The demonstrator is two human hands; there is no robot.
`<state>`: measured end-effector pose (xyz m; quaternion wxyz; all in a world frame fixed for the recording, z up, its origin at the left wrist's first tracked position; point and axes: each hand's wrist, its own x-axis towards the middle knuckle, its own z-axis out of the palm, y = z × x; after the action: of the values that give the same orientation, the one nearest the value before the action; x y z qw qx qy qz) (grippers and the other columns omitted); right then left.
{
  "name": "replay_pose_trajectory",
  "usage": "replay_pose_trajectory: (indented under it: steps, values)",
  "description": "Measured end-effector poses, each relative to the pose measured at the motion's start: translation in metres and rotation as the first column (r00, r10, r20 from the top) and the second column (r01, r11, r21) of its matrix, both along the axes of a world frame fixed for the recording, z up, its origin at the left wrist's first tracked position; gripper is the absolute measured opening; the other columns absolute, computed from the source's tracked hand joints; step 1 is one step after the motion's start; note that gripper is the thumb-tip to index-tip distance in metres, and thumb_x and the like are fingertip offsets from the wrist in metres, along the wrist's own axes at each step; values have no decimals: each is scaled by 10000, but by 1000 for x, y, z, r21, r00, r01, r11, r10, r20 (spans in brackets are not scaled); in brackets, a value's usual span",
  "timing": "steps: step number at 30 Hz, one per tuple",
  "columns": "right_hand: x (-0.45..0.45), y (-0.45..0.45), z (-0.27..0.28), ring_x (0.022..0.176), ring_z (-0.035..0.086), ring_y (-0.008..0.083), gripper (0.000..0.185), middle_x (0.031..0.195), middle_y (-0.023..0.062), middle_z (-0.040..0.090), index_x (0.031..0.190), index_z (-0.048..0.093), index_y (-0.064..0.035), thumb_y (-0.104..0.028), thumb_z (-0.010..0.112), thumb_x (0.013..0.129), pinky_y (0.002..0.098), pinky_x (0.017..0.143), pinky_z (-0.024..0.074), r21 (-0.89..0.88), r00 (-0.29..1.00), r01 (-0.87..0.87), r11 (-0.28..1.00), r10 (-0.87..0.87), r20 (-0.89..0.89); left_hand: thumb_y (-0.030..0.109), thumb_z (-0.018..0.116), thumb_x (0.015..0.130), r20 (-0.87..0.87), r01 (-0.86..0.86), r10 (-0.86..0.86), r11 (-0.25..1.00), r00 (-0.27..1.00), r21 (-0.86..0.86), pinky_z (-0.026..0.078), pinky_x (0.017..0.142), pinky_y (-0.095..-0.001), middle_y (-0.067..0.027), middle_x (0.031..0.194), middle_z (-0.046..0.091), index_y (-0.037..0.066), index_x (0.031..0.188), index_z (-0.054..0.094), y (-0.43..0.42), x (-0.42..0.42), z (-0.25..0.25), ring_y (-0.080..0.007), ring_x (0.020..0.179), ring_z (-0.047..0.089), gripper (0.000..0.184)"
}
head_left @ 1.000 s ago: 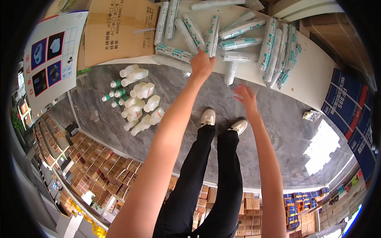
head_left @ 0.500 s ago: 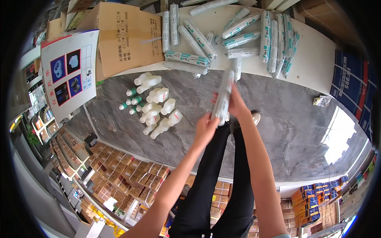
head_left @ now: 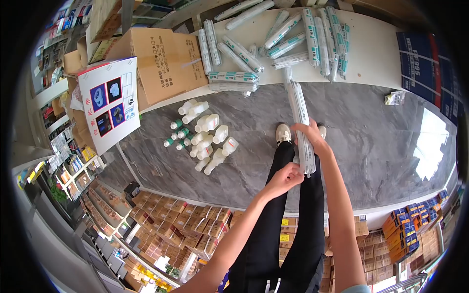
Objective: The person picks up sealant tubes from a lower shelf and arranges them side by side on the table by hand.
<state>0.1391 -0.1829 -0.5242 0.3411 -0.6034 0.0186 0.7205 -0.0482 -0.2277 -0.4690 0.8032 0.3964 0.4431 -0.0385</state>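
Observation:
A long silvery-white sealant sausage pack [head_left: 299, 105] with printed lettering is held out over the floor, its far end toward the table. My right hand [head_left: 310, 133] wraps around its middle from the right side. At the near end, my left hand [head_left: 287, 178] has its fingers curled in and pinching at the tip; the exact fingertip contact is partly hidden. More sealant packs with teal print [head_left: 288, 31] lie on the white table [head_left: 369, 58] beyond, some side by side and others crossed over one another.
Several white bottles [head_left: 201, 139] and green-capped bottles [head_left: 177, 125] stand on the grey floor [head_left: 371, 141] to the left. A cardboard box [head_left: 168, 61] and a printed sign [head_left: 110, 105] are at the table's left end. Blue cartons [head_left: 425, 73] sit at the right.
The pack has come closer to my body and shifted right, now sharp instead of blurred. My left hand remains at its near end. The whole view has also shifted.

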Motion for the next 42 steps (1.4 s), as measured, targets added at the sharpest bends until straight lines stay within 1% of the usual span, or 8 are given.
replay_pose_trajectory:
  steps: [4, 12, 14, 20, 23, 32, 39, 42]
  values:
    - [17, 18, 71, 508, 556, 180, 425, 685, 65, 535, 1033, 463, -7, -184, 687, 719, 314, 476, 458, 70, 997, 73, 995, -76, 35, 179, 667, 884, 40, 13, -16, 997, 999, 77, 494, 783, -284, -51, 1028, 608, 49, 1220, 486, 25, 5, 36, -129, 876, 592, 403]
    - [46, 1, 206, 624, 605, 183, 680, 934, 128, 604, 1302, 435, 4, -134, 729, 705, 309, 485, 502, 321, 982, -163, 933, 121, 145, 179, 672, 876, 216, -124, 142, 988, 966, -93, 469, 944, -331, -93, 1281, 477, 57, 1354, 379, 103, 41, 164, -177, 1082, 553, 574]
    - [48, -4, 243, 881, 616, 187, 609, 979, 112, 620, 1211, 491, 7, -198, 751, 700, 323, 754, 516, 334, 934, -320, 887, 236, 269, 230, 658, 886, 232, -64, 59, 998, 971, 14, 454, 948, -352, -95, 1310, 469, 25, 1367, 355, 108, 45, 188, -187, 1125, 536, 605]
    - [44, -38, 318, 950, 640, 310, 650, 999, 220, 643, 1211, 476, 29, -241, 764, 695, 393, 809, 490, 412, 835, -488, 770, 273, 478, 314, 678, 885, 18, 125, -132, 967, 991, 224, 480, 821, -254, -39, 1058, 626, -7, 1224, 525, 106, 58, 241, -105, 985, 573, 492]
    - [49, -48, 357, 996, 623, 321, 681, 1044, 221, 634, 1238, 468, 20, -278, 768, 704, 401, 846, 474, 407, 810, -536, 740, 315, 494, 282, 688, 882, 124, -5, -19, 981, 992, 192, 537, 716, -278, -86, 1041, 662, -33, 1135, 592, 95, 64, 298, -140, 931, 637, 415]
    - [71, -54, 489, 983, 628, 376, 630, 986, 235, 645, 1144, 486, -18, -340, 783, 691, 426, 823, 482, 341, 656, -690, 638, 353, 667, 146, 738, 829, 286, -426, 354, 871, 890, 245, 574, 747, -305, -144, 1018, 670, -79, 1087, 599, 49, 78, 395, -191, 911, 667, 369]
    - [96, -60, 565, 990, 609, 221, 686, 1076, 154, 627, 1231, 492, -18, -318, 810, 703, 343, 851, 468, 453, 621, -747, 487, 268, 737, 135, 764, 765, 391, -568, 448, 774, 804, 280, 588, 733, -323, -128, 1012, 656, -61, 1075, 609, 35, 90, 482, -192, 903, 655, 398]
    - [106, -71, 599, 1077, 599, 266, 678, 1147, 159, 614, 1243, 509, -24, -318, 800, 706, 372, 931, 467, 589, 676, -688, 425, 79, 733, 127, 767, 751, 435, -631, 479, 699, 762, 336, 601, 710, -340, -128, 1015, 648, -53, 1091, 592, 33, 92, 507, -203, 900, 659, 423]
